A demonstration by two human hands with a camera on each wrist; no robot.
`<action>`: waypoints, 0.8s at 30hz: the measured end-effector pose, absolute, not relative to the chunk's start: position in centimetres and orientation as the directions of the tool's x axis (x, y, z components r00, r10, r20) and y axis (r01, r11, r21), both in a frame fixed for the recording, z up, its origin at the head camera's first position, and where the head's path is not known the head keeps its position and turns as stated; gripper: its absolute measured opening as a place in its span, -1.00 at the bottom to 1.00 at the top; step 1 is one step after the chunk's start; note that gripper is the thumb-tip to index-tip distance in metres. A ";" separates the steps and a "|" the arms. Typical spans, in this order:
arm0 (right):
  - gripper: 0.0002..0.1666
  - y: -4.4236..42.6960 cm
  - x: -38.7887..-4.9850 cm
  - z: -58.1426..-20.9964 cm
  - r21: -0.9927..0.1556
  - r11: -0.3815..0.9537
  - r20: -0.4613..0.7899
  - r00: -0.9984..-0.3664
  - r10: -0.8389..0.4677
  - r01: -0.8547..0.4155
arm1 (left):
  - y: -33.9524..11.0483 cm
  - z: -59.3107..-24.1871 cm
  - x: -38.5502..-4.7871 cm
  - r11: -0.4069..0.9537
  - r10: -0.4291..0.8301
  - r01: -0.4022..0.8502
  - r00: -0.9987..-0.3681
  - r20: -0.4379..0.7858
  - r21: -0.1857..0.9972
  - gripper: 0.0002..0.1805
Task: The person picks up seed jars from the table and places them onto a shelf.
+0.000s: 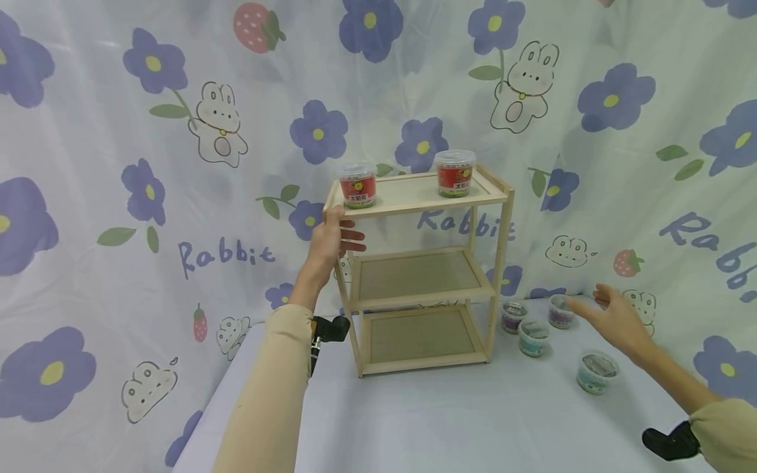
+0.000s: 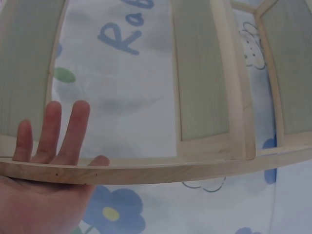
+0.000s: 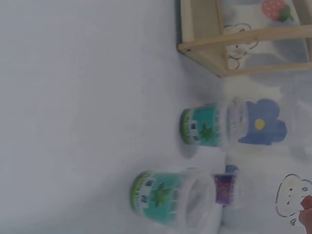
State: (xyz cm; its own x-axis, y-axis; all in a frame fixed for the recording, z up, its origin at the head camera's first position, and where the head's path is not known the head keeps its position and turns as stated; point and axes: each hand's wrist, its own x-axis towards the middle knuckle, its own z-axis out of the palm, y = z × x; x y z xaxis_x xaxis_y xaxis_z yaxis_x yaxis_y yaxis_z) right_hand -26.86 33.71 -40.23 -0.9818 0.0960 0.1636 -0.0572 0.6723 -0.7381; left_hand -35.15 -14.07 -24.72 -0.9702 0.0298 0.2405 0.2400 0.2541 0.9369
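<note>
My left hand [image 1: 331,243] is at the left front post of a three-tier wooden shelf [image 1: 422,299], just under the top board. In the left wrist view its fingers [image 2: 75,129] extend straight past the post, which crosses the palm. Two clear-lidded plastic tubs with red labels stand upright on the top tier, one at the left [image 1: 357,190] and one at the right [image 1: 454,176]. To the right of the shelf, my right hand [image 1: 618,325] hovers with nothing in it, near a purple-labelled tub [image 1: 560,315]. Only a fingertip edge of it shows in the right wrist view.
Another purple-labelled tub [image 1: 513,320] stands beside the shelf's right side. Two teal-labelled tubs stand nearer the front, one by the shelf [image 1: 533,341] and one farther right [image 1: 596,378]. A patterned curtain [image 1: 225,197] hangs behind the white-covered table [image 1: 443,420].
</note>
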 end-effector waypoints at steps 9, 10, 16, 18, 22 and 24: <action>0.20 35.5 -25.8 -44.9 -0.737 0.676 0.178 -0.969 0.173 -0.015 | -13.9 -24.8 -35.1 0.252 0.031 0.241 -0.970 0.241 0.937 -0.33; 0.20 35.8 -25.7 -45.4 -0.737 0.675 0.183 -0.966 0.181 -0.013 | -13.9 -24.7 -35.1 0.251 0.031 0.241 -0.970 0.241 0.938 -0.33; 0.20 36.9 -24.8 -48.5 -0.734 0.679 0.160 -0.967 0.196 0.016 | -14.0 -24.8 -35.0 0.247 0.032 0.243 -0.970 0.242 0.938 -0.33; 0.20 37.1 -24.6 -49.4 -0.742 0.670 0.146 -0.969 0.199 0.026 | -13.9 -24.7 -35.0 0.249 0.034 0.244 -0.969 0.243 0.937 -0.32; 0.21 37.4 -24.4 -50.8 -0.772 0.634 0.130 -0.966 0.224 0.043 | -14.0 -24.7 -35.0 0.253 0.034 0.242 -0.970 0.242 0.937 -0.31; 0.21 37.4 -24.3 -51.4 -0.787 0.615 0.118 -0.964 0.237 0.055 | -14.0 -24.7 -35.0 0.254 0.032 0.240 -0.970 0.240 0.937 -0.31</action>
State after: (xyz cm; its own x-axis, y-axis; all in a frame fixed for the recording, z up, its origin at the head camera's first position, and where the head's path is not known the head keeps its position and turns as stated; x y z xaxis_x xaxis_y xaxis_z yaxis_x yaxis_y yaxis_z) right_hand -24.31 37.44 -51.37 -0.9643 0.2371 0.1181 0.0547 0.6146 -0.7869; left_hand -34.98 -14.00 -24.73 -0.9703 0.0322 0.2396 0.2398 0.2535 0.9371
